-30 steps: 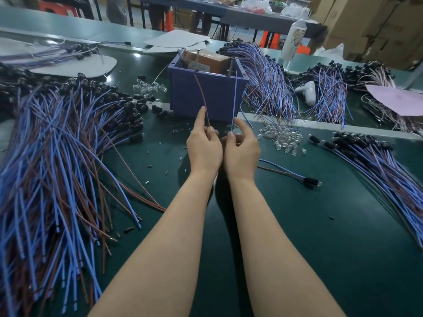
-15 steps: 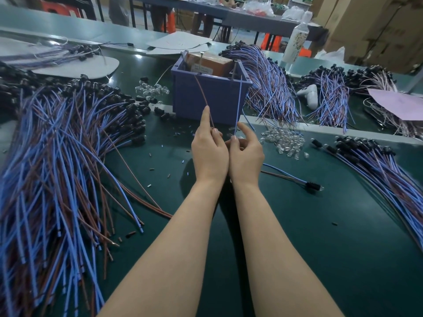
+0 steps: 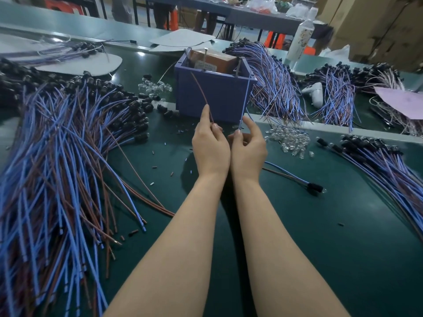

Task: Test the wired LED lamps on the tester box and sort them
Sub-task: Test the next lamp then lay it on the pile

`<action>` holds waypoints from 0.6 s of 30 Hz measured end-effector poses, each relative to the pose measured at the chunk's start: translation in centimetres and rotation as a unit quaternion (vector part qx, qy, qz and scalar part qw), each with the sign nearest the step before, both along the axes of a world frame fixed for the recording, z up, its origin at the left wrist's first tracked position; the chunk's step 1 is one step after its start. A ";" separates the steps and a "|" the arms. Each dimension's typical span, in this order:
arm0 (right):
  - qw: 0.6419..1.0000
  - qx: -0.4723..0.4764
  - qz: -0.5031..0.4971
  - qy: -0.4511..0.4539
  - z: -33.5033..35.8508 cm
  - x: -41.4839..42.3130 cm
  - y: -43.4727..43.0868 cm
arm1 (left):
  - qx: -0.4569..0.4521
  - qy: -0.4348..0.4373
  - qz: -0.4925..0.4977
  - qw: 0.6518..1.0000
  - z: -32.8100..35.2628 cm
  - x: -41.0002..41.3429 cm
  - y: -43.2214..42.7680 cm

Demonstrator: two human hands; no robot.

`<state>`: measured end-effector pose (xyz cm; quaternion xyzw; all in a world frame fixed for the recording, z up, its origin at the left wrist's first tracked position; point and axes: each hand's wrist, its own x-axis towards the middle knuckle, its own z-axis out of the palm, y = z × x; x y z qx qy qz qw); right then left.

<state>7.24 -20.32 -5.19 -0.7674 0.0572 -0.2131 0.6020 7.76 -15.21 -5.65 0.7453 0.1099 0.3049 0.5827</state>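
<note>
1. Green workbench (image 3: 343,259), pretty messy, wires heaped everywhere.
2. The purple tester box (image 3: 219,97) sits mid-bench, just beyond the hands.
3. Left hand (image 3: 210,147) pinches a brown wire (image 3: 200,90) that runs up to the box top.
4. Right hand (image 3: 249,149) pinches a blue wire (image 3: 245,99) that goes up to the box's right corner.
5. A big lamp pile (image 3: 57,168) lies on the left, a smaller pile (image 3: 389,170) on the right, and a single lamp (image 3: 315,187) near the right wrist.
</note>
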 end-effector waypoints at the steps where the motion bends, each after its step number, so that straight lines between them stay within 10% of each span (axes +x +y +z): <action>1: 1.000 0.001 0.002 0.001 0.0 0.0 -0.1 | 0.001 0.000 -0.001 1.000 0.0 0.0 0.0; 18: 1.000 -0.007 0.006 0.014 -0.2 0.0 -0.3 | 0.037 0.003 -0.018 0.999 0.1 -0.1 0.0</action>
